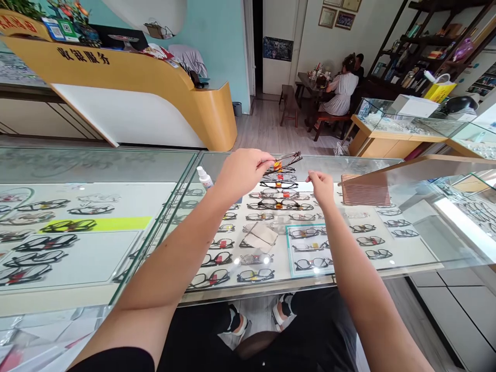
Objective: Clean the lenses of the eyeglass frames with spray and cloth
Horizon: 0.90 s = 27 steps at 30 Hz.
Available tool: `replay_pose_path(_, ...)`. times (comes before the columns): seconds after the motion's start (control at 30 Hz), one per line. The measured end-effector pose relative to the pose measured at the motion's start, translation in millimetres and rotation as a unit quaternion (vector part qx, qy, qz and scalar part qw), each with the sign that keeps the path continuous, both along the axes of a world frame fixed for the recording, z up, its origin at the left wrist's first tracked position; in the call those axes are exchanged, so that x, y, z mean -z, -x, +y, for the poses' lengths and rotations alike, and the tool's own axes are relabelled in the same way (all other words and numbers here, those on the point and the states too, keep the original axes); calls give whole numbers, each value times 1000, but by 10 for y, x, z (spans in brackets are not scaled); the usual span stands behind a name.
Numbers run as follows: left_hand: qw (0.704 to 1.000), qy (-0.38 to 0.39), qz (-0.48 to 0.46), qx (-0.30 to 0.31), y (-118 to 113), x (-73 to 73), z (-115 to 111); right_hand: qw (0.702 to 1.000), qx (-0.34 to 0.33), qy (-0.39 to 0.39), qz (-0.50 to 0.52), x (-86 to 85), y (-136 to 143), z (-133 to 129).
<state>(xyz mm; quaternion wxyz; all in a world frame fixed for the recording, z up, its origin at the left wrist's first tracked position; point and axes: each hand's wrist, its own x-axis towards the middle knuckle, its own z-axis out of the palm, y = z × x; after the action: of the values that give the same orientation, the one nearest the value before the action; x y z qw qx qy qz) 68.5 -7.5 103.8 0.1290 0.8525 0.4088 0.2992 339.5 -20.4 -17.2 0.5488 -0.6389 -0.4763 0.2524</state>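
Note:
My left hand [248, 170] is over the far part of the glass counter [232, 292], its fingers pinched on a pair of folded dark-framed glasses [291, 159]. To the right of it, my right hand [321, 185] is raised above the counter with its fingers curled together; whether anything small is between them cannot be made out. Below both hands, rows of glasses lie in the display, among them a dark pair [279, 204]. A folded beige cloth [261, 236] rests nearer to me. A white spray bottle [204, 177] is just left of my left hand.
A brown slatted mat [366, 189] is right of my right hand. A second glass case [89, 258] with glasses adjoins on the left. Beyond are a curved reception desk [215, 116], and people seated at a table [310, 80].

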Motion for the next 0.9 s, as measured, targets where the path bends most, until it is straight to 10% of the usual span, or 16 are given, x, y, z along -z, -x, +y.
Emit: replay_pose_path(0.9, 937, 151, 294, 116, -322, 386, -155, 997, 39, 36, 56, 225, -250, 192)
